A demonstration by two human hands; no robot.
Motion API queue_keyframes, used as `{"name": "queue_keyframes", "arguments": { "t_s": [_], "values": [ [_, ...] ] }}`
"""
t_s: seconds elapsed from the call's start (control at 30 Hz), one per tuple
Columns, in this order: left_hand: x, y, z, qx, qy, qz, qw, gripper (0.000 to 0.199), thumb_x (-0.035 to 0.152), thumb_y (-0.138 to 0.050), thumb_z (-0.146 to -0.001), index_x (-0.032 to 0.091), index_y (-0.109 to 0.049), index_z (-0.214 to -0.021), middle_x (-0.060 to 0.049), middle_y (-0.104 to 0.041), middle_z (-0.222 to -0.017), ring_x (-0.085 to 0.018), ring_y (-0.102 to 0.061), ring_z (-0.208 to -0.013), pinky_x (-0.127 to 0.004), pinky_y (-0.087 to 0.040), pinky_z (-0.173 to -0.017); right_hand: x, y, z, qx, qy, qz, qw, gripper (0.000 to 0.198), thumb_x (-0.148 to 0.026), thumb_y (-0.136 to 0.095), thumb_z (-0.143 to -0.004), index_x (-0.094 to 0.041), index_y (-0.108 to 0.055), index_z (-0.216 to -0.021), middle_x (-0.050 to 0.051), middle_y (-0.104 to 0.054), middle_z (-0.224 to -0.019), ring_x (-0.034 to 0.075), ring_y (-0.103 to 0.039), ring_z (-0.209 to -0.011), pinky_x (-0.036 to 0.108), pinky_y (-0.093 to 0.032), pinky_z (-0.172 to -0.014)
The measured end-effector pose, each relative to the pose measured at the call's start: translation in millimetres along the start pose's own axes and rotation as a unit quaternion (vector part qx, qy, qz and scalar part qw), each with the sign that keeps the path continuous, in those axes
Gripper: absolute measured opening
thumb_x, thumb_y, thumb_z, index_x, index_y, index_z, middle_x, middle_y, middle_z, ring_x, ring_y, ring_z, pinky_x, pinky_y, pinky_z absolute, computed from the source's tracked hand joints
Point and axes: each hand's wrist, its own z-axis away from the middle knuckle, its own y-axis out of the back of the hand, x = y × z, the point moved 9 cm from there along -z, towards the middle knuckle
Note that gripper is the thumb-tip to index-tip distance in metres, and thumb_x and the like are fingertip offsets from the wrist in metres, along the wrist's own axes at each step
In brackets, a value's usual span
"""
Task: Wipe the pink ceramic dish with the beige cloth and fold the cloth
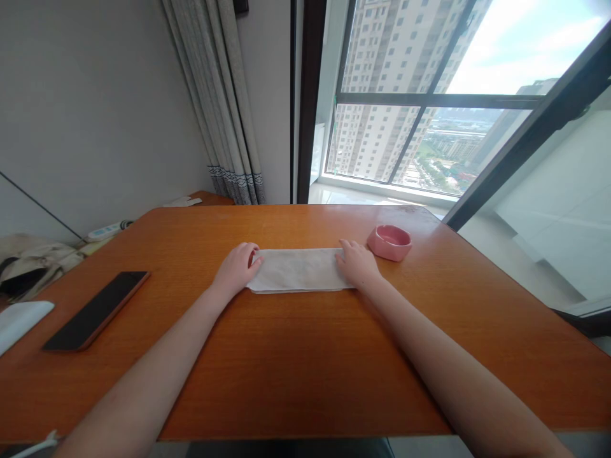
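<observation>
Left hand (237, 267) and right hand (359, 264), both loosely curved, touch opposite ends of a long, folded white cloth (300, 270) on the wooden table (305, 362), partly hiding its short edges, any grip unclear.

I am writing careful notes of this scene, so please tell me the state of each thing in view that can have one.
White cloth: folded, lying flat on the table.
Left hand: at the cloth's left end, fingers curved; closed grip unclear.
Right hand: on the cloth's right end; closed grip unclear.
Pink dish: upright, uncovered.
Phone-like device: flat, dark face up.
Curtain: gathered, hanging.
</observation>
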Motion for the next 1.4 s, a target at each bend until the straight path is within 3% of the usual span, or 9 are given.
{"name": "queue_keyframes", "arguments": {
  "t_s": [0.2, 0.4, 0.53, 0.67, 0.8, 0.93, 1.07, 1.3, 1.4],
  "values": [
    [20, -52, 16, -0.224, -0.102, -0.028, 0.969, 0.062, 0.057, -0.034, -0.088, 0.023, -0.037, -0.140, -0.009, -0.025, -0.152, -0.027, -0.021, -0.140, -0.044, -0.015, -0.113, 37, -7, 3, -0.106, -0.062, -0.106, 0.987, 0.053, -0.040, -0.049, -0.087, -0.012, -0.041, -0.132, 0.017, -0.062, -0.115, 0.025, -0.060, -0.104, 0.034, -0.045, -0.087],
    [1, -56, 18, -0.260, -0.059, -0.045, 0.963, 0.066, 0.062, -0.030, -0.087, 0.030, -0.028, -0.144, -0.005, -0.014, -0.156, -0.027, -0.006, -0.143, -0.049, -0.007, -0.114, 22, -17, 19, -0.171, -0.026, -0.409, 0.896, 0.064, -0.029, -0.058, -0.081, -0.021, -0.030, -0.138, 0.004, -0.067, -0.098, 0.015, -0.064, -0.076, 0.025, -0.050, -0.066],
    [-12, -45, 13, -0.237, -0.030, -0.040, 0.970, 0.068, 0.063, -0.036, -0.084, 0.027, -0.035, -0.141, -0.007, -0.019, -0.154, -0.030, -0.012, -0.142, -0.048, -0.014, -0.113, 26, -20, 22, -0.206, -0.017, -0.274, 0.939, 0.061, -0.032, -0.058, -0.081, -0.020, -0.036, -0.136, 0.001, -0.065, -0.073, 0.015, -0.058, -0.056, 0.026, -0.044, -0.054],
    [-20, -6, 2, -0.082, 0.045, -0.069, 0.993, 0.059, 0.054, -0.040, -0.085, 0.016, -0.048, -0.129, -0.015, -0.047, -0.137, -0.028, -0.044, -0.125, -0.039, -0.036, -0.101, 35, 11, 13, -0.025, -0.025, -0.072, 0.997, 0.044, -0.044, -0.058, -0.079, -0.018, -0.056, -0.114, 0.007, -0.065, -0.085, 0.022, -0.061, -0.076, 0.031, -0.044, -0.065],
    [-38, 10, 10, -0.085, 0.199, -0.145, 0.966, 0.049, 0.056, -0.036, -0.084, 0.016, -0.060, -0.098, -0.014, -0.066, -0.092, -0.028, -0.062, -0.086, -0.037, -0.047, -0.072, 1, 15, 17, 0.057, 0.086, -0.083, 0.991, 0.029, -0.037, -0.045, -0.088, -0.018, -0.059, -0.104, 0.008, -0.064, -0.096, 0.021, -0.059, -0.090, 0.032, -0.045, -0.081],
    [-31, -10, 17, -0.171, 0.189, -0.153, 0.955, 0.044, 0.058, -0.043, -0.078, 0.017, -0.058, -0.078, -0.016, -0.066, -0.085, -0.031, -0.063, -0.084, -0.036, -0.044, -0.068, -31, -16, 29, 0.022, 0.176, -0.040, 0.983, 0.041, -0.037, -0.045, -0.089, -0.017, -0.054, -0.123, 0.013, -0.049, -0.133, 0.027, -0.044, -0.124, 0.041, -0.033, -0.104],
    [-22, -16, 14, -0.124, 0.200, -0.075, 0.969, 0.044, 0.054, -0.052, -0.073, 0.016, -0.052, -0.095, -0.016, -0.064, -0.099, -0.030, -0.062, -0.090, -0.035, -0.045, -0.070, -36, -38, 34, -0.021, 0.156, 0.001, 0.987, 0.049, -0.035, -0.034, -0.093, -0.016, -0.041, -0.137, 0.014, -0.032, -0.148, 0.030, -0.025, -0.138, 0.047, -0.021, -0.111],
    [-49, -11, 11, -0.115, 0.257, 0.101, 0.954, 0.047, 0.025, -0.055, -0.072, 0.019, -0.038, -0.116, -0.004, -0.062, -0.086, -0.017, -0.059, -0.065, -0.026, -0.044, -0.058, -34, -34, 33, -0.024, 0.159, -0.022, 0.987, 0.051, -0.041, -0.032, -0.094, -0.013, -0.042, -0.136, 0.016, -0.032, -0.148, 0.030, -0.025, -0.138, 0.049, -0.020, -0.111],
    [-82, 21, 8, 0.005, 0.278, 0.078, 0.957, 0.034, 0.020, -0.058, -0.069, 0.019, -0.046, -0.100, -0.002, -0.058, -0.081, -0.016, -0.057, -0.066, -0.027, -0.044, -0.060, -42, -30, 36, -0.014, 0.202, -0.064, 0.977, 0.041, -0.031, -0.034, -0.093, -0.016, -0.049, -0.128, 0.011, -0.044, -0.141, 0.024, -0.033, -0.134, 0.046, -0.022, -0.112]
  ]
}}
